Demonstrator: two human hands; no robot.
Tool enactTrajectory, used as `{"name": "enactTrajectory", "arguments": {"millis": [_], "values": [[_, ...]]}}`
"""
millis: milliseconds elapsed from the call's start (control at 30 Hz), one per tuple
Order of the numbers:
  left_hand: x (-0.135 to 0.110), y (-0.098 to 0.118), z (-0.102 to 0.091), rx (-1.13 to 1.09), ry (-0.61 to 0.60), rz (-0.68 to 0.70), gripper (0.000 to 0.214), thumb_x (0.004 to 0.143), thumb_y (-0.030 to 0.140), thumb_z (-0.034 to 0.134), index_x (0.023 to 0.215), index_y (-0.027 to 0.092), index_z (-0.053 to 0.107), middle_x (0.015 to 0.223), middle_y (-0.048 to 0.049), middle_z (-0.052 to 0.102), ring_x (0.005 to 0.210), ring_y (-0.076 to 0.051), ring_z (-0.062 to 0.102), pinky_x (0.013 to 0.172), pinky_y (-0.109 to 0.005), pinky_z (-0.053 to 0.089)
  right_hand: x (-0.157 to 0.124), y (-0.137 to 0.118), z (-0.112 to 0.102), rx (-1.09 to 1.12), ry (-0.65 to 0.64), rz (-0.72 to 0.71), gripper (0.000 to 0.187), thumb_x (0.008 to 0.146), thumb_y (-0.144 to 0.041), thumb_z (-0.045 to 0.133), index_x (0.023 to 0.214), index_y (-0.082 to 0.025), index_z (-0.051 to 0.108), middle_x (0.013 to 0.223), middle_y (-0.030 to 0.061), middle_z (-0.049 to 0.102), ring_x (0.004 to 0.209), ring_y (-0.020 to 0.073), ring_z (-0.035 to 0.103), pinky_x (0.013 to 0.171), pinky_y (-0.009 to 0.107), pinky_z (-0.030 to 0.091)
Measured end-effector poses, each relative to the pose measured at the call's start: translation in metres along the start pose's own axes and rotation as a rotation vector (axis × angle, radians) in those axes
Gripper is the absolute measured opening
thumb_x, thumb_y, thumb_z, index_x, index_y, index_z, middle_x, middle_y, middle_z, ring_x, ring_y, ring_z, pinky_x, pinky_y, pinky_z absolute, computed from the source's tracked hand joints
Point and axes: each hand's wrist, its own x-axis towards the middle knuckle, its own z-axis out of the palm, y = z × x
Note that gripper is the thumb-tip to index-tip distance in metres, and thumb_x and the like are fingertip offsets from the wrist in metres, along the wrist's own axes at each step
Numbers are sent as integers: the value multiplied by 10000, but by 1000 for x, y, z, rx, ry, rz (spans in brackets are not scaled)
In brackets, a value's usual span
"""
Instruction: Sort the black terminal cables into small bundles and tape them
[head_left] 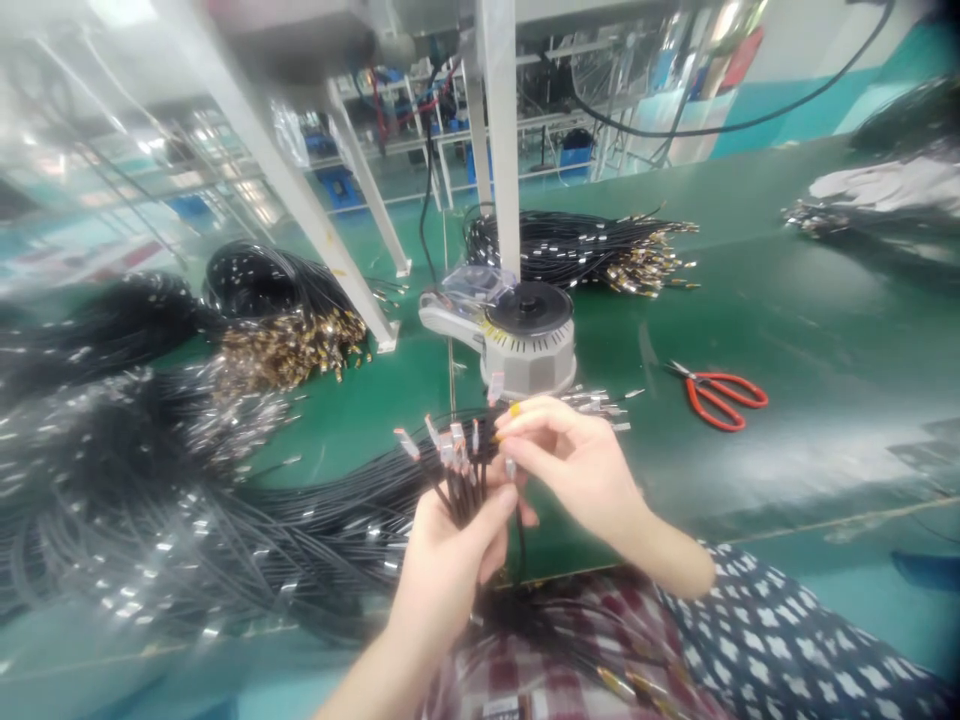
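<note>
My left hand (pixel 442 560) is closed round a bunch of black cables (pixel 466 492), whose ends point up and carry small whitish tags (pixel 454 445) with orange edges. One cable (pixel 520 545) stands apart from the bunch, its silvery end between my two hands. My right hand (pixel 581 470) pinches beside that end, thumb and forefinger together; what lies between them is too small to make out. Yellow bits show at its fingertips. Just beyond the hands sits a round white tape dispenser (pixel 529 365) with a black disc on top.
Red-handled pliers (pixel 724 392) lie to the right on the green tabletop (pixel 600 350). Coiled black cables (pixel 555 245) with brass ends are behind the dispenser; more bundles (pixel 262 290) fill the left side. White metal posts (pixel 508 150) rise from the table. More cables lie across my lap.
</note>
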Motion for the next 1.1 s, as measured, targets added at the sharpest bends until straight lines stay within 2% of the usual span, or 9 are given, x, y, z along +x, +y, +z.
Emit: {"name": "enactTrajectory", "arguments": {"millis": [67,167,333,400,767,1100], "values": [[0,0,-1,22,13,2,200,779,282,719,858,116,641,600,-32,655,333,-7,369,365,-163,200,1,1,-4,-6,-25,34,155,755,-331,733,769,-186,682,965,49,656,674,136,652,578,278,569],[-1,-1,-1,40,78,9,211,763,290,732,843,115,644,583,-23,646,324,-23,404,344,-157,232,1,-3,-16,-115,-40,28,164,754,-336,729,743,-179,680,931,52,658,796,164,628,699,302,540],[-2,-2,1,60,103,42,287,743,288,751,964,129,661,578,-6,643,318,-37,416,327,-158,284,-3,-20,-33,-311,-246,167,174,785,-313,677,693,-170,646,794,32,617,754,157,571,730,306,479],[-2,-3,1,57,89,52,301,750,282,748,999,135,664,585,-3,645,321,-40,423,326,-156,300,-5,-23,-33,-368,-280,173,165,793,-293,658,687,-169,635,793,31,621,752,157,567,740,311,465],[-5,-5,4,73,116,86,273,753,256,737,989,132,674,586,-1,647,306,-59,462,317,-168,348,-4,-23,-28,-462,-261,163,157,788,-272,645,665,-176,636,791,24,622,783,171,588,763,317,454],[-4,-7,0,72,75,103,278,782,267,725,1026,152,661,614,7,658,326,-76,524,340,-177,390,-9,-17,-22,-437,-195,140,138,789,-248,633,670,-179,631,776,17,628,776,167,585,749,318,440]]}}
